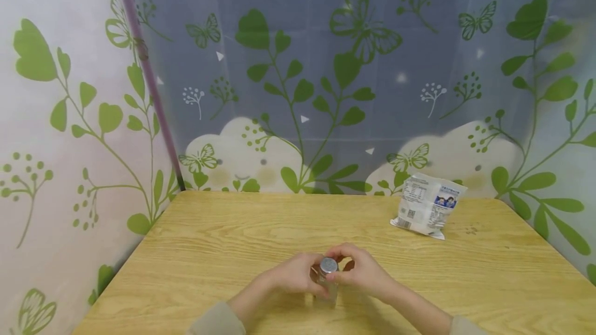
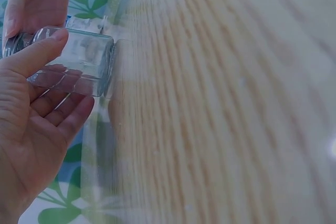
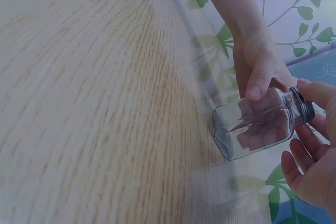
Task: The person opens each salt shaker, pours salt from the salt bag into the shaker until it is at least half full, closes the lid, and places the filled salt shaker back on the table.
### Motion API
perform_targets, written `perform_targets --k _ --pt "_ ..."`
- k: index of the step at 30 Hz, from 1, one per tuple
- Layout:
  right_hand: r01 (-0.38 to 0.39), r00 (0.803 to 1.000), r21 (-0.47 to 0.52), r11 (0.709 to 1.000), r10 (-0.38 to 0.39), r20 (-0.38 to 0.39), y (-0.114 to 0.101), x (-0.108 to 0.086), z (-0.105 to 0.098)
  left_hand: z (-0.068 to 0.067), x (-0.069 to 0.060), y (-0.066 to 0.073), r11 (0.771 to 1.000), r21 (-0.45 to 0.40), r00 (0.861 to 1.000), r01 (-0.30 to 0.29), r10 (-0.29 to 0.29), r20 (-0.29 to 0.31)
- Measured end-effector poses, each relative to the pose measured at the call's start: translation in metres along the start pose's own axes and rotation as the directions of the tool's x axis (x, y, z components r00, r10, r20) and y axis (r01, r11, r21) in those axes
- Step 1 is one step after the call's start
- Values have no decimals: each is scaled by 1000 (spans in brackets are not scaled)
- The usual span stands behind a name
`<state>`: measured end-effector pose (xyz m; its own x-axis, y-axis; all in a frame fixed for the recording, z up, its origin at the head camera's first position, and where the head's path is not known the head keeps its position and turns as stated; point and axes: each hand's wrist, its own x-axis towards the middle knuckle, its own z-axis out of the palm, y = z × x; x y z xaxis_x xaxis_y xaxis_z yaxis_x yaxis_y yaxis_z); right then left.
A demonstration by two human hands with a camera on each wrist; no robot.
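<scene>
A small clear glass bottle (image 3: pixel 254 124) with squared sides stands upright in front of me, at or just above the tabletop. No contents show through its glass. My left hand (image 1: pixel 298 274) grips the bottle's body, its thumb lying along the near side in the left wrist view. The silver screw cap (image 1: pixel 328 265) sits on the neck. My right hand (image 1: pixel 365 274) pinches this cap between thumb and fingers, seen also in the right wrist view, where the ridged cap edge shows.
A white printed packet (image 1: pixel 426 206) stands at the back right of the wooden table (image 1: pixel 233 231). Small dark marks lie on the wood beside it. A leaf-patterned cloth (image 1: pixel 279 92) hangs behind and on both sides, with a purple pole (image 1: pixel 146 66) at the left.
</scene>
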<state>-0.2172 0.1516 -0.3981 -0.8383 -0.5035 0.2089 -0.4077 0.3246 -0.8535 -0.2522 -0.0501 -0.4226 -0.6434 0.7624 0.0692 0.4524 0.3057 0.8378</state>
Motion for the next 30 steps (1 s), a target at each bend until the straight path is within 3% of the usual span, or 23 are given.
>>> perform_targets --k 8,16,30 --pt "23 1000 4 1000 -23 -2 2 4 1 -1 0 0 999 36 1000 13 -13 -15" --pt "-14 1000 59 998 15 -5 0 1 3 -1 -2 0 1000 12 1000 18 -18 -10" --pt "10 1000 84 996 -12 26 2 0 1 -1 -3 3 1000 18 1000 9 -9 -6"
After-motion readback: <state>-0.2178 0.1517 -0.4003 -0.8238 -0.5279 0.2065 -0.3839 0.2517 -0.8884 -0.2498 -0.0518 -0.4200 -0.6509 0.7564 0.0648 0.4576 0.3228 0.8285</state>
